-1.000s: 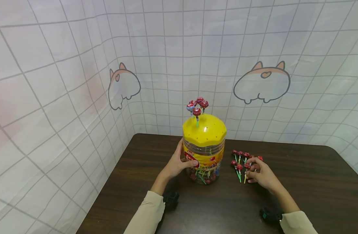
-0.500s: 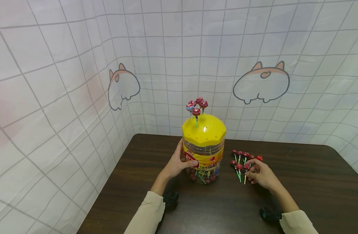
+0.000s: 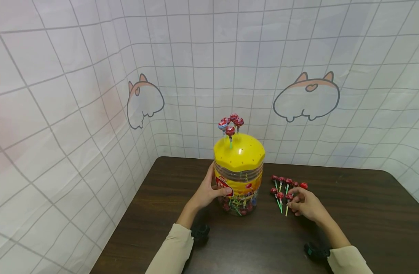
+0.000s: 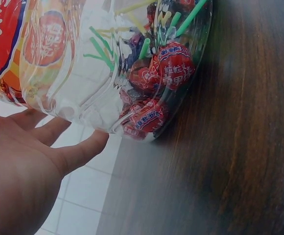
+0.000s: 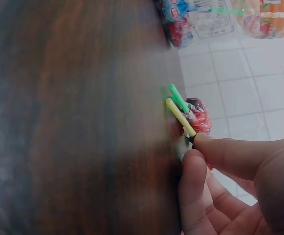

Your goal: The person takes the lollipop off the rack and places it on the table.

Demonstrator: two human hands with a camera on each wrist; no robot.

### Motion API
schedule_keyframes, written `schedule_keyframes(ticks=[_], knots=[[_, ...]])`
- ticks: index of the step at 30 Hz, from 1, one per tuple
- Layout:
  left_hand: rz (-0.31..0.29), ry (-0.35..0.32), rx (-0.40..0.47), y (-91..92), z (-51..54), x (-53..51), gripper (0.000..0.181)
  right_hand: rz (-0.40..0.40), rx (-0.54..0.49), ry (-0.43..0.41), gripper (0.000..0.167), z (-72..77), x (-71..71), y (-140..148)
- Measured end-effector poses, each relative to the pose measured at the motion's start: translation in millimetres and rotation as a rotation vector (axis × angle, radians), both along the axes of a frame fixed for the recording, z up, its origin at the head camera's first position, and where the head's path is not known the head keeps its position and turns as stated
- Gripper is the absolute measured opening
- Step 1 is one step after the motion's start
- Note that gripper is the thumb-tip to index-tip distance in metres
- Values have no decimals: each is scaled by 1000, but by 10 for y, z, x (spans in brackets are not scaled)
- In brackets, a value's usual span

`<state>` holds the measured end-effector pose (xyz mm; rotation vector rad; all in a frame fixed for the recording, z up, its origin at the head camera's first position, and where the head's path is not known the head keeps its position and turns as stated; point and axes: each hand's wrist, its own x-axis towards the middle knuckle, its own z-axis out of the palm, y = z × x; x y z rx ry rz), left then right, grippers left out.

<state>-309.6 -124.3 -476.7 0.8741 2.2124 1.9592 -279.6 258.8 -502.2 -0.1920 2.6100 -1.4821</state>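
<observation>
A clear jar [image 3: 239, 186] with a yellow lid [image 3: 243, 152] stands on the table, lollipops inside. Several lollipops [image 3: 230, 131] stand upright in the lid's holes. The left hand [image 3: 207, 190] grips the jar's left side, thumb across the label; in the left wrist view its fingers curve round the clear wall. To the right of the jar, the right hand [image 3: 305, 203] pinches a lollipop with a yellow stick [image 5: 180, 117] between thumb and finger. Other lollipops [image 3: 280, 195] lie in two rows beside that hand, some with green sticks.
The dark wooden table [image 3: 360, 213] runs up to a white gridded cloth [image 3: 195, 49] behind and at the left, which bears two cartoon animal drawings. Black wrist straps [image 3: 200, 231] are on both forearms, near pale sleeves.
The right hand has shifted slightly, and the lower end of the yellow stick has moved a little toward the front. The left hand and jar have stayed in place.
</observation>
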Motion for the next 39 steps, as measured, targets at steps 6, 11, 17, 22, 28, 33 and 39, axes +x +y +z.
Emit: schedule_keyframes(ticks=[6,11,17,22,28,33,39], knots=[[-7,1,7,-3,5,5,107,3,12,6,37,-4,-1,5],[-5,1,6,-3,6,9,106,-7,39,24,33,-1,3,3],[-1,6,0,-3,0,4,107,0,35,13,33,9,-1,20],[-2,6,2,0,-3,1,106,33,-4,13,40,106,10,62],[-24,0,17,-5,1,2,106,79,-79,144,40,465,116,59],[-20,-4,18,-1,11,3,106,96,-101,345,29,833,253,-90],[-12,-9,12,2,2,3,105,120,-88,469,25,1271,336,-452]])
